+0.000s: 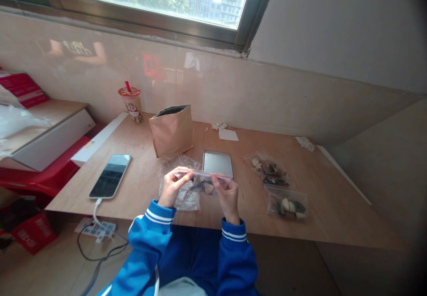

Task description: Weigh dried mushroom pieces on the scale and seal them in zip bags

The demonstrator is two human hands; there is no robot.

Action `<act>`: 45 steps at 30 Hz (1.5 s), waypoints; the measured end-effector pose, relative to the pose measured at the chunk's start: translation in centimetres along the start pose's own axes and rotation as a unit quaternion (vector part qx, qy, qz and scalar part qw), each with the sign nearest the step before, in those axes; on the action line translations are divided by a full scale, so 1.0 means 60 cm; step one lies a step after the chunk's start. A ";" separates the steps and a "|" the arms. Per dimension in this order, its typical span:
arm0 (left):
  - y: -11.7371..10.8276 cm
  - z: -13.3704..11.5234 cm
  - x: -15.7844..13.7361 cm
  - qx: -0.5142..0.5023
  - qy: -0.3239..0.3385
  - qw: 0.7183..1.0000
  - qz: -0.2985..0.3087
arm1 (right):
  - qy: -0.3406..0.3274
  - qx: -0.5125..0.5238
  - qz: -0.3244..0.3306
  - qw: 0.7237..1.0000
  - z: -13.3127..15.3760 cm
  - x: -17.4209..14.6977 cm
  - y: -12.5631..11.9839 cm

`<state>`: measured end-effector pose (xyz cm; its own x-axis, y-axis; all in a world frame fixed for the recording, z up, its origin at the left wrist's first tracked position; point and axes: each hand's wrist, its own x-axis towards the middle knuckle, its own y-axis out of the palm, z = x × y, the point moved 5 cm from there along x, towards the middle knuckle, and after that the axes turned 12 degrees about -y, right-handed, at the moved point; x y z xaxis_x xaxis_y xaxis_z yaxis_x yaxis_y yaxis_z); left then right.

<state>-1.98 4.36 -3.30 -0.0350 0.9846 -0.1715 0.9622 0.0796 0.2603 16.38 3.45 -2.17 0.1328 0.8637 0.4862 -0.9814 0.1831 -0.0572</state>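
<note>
Head view: both hands pinch one zip bag

Narrow pinches hold the zip bag (204, 187) along its top edge, the left hand (171, 189) at one end and the right hand (228, 194) at the other. Each thumb presses against the near side, with the other fingers curled behind, and the top strip runs taut between them. The bag hangs over the near part of the table (248, 218), just in front of a silver plate (217, 162).

Dark, flaky pieces show through the bag's clear film; what they are is too small to tell. Loose clear bags (190, 205) lie in a pile under and beside the left hand. To the right, well apart from the hands, lie filled bags (287, 203) with pale slices and dark pieces inside. Behind the pile a brown pouch (171, 131) stands upright, its mouth open, its contents hidden. A lidded cup (134, 109) with a red straw stands near the wall.

Both forearms reach up from the near edge in blue sleeves (235, 247), wrists above the table's edge, hands level with each other and thumbs turned inward.
</note>
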 end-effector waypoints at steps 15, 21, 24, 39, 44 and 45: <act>0.014 -0.014 -0.004 0.056 0.041 0.997 0.021 | 0.042 0.085 0.040 0.995 -0.001 0.000 0.016; 0.017 -0.024 -0.011 0.091 0.085 0.992 0.008 | 0.021 0.080 0.026 0.996 0.000 0.001 0.021; 0.020 -0.030 -0.018 0.103 0.128 0.986 -0.008 | 0.012 0.088 0.002 0.996 0.000 0.000 0.019; 0.027 -0.038 -0.020 0.127 0.103 0.986 0.024 | 0.035 0.081 0.062 0.994 0.009 0.001 0.016; 0.033 -0.038 -0.025 0.111 0.095 0.989 0.010 | 0.021 0.051 0.026 0.998 0.006 0.003 0.013; 0.034 -0.036 -0.025 0.105 0.093 0.990 0.005 | 0.019 0.043 0.018 0.999 0.005 0.002 0.012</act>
<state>-0.58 3.37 -0.45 -0.0562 0.9983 0.0137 0.9970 0.0554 0.0542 15.63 3.55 -1.89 0.1007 0.8865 0.4516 -0.9937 0.1118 0.0022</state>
